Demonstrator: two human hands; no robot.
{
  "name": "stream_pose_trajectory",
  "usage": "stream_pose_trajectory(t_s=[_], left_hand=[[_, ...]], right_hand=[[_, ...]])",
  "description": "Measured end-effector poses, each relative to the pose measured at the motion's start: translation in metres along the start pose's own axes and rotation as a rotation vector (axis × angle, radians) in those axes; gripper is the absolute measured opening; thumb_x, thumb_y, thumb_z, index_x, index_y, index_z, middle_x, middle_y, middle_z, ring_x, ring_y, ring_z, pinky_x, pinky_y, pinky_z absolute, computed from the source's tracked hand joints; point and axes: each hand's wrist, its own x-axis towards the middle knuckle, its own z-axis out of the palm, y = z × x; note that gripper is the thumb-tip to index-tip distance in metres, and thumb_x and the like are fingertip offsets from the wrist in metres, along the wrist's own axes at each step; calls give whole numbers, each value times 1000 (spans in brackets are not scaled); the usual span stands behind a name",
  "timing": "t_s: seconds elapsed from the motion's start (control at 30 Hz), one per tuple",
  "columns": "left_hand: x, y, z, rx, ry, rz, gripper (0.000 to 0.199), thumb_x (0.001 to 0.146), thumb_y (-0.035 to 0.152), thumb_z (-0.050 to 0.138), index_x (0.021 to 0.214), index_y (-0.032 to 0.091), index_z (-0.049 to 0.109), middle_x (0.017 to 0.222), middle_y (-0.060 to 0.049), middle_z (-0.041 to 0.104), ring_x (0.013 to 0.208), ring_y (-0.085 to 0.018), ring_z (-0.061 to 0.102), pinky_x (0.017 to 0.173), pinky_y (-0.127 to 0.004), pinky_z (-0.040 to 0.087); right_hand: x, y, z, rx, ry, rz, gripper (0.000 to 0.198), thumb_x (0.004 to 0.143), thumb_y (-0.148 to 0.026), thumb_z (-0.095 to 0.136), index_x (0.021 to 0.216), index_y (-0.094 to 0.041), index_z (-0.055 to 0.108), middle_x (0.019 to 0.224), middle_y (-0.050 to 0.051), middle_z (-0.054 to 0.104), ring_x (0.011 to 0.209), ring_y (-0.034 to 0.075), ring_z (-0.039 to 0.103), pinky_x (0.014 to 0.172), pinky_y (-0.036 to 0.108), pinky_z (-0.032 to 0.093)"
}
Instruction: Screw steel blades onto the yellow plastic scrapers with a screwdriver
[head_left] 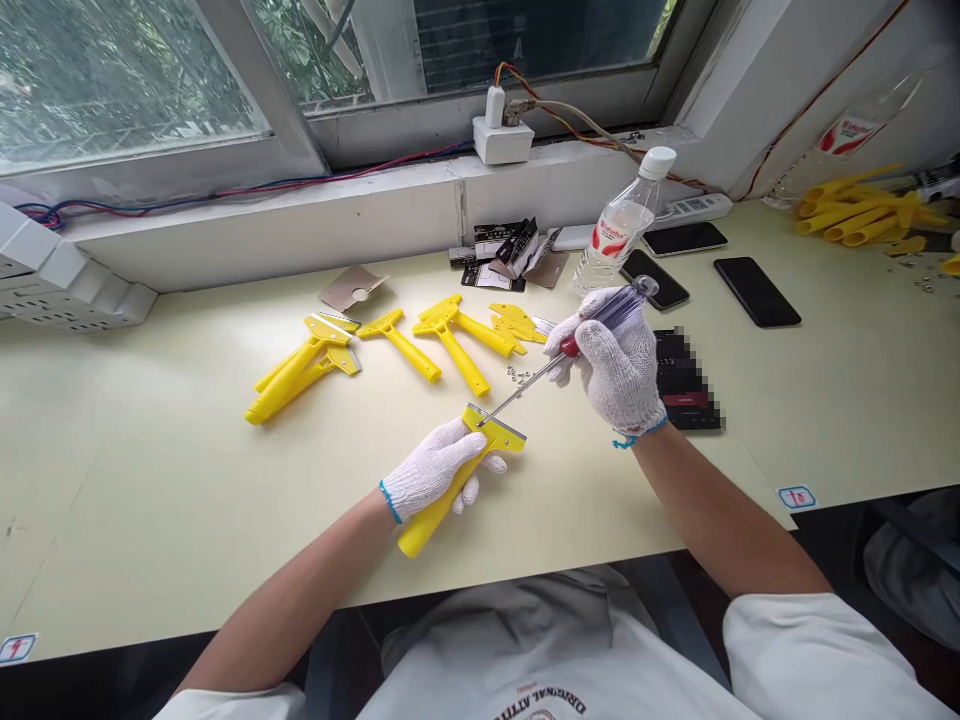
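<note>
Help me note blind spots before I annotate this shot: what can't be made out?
Screwdriver, head view: tip too small to tell whether it is seated in a screw.
Left hand, head view: palm hidden by its own back and the held yellow scraper.
Loose metal hardware, head view: too small to count.
Dark item, head view: left edge hidden by the right hand, right edge pixelated.
Shirt print, head view: cut off by the bottom edge.
</note>
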Motion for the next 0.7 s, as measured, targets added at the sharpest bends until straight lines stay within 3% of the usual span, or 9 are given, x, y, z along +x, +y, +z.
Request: stream_pose_trajectory(t_s=[0.3,0.4,0.47,0.6,0.7], left_hand=[[1,4,1,17,25,-13,46,105,56,66,131,19,59,123,-16,79,49,-10,63,39,-24,49],[1,5,1,26,46,-6,46,105,56,65,131,18,60,122,-16,78,50,-11,64,40,-24,51],[0,5,2,45,48,-3,47,105,56,65,131,17,61,119,-15,78,51,-11,64,40,-24,52],[0,4,3,80,50,-1,48,105,57,65,132,17,61,119,-16,78,51,-11,65,41,-24,52],[1,3,3,85,50,-14,47,105,54,64,132,16,60,120,-17,78,51,-11,65,41,-24,53]], right_hand=[[-3,-5,2,-65,-44,-119,32,96,-49,81,107,-27,61,93,1,73,62,16,64,49,29,53],[-6,-15,5,-144,-75,-235,34,89,-49,87,108,-27,68,100,4,71,77,19,70,60,33,61],[-8,-24,8,-162,-124,-282,36,90,-43,87,119,-31,69,96,2,72,78,20,72,68,35,65],[-10,-37,14,-198,-180,-358,55,87,-31,91,134,-40,61,98,-3,75,73,18,75,63,31,64],[-11,-44,14,-265,-164,-404,45,87,-31,91,123,-37,65,107,-1,76,75,19,77,63,32,65]])
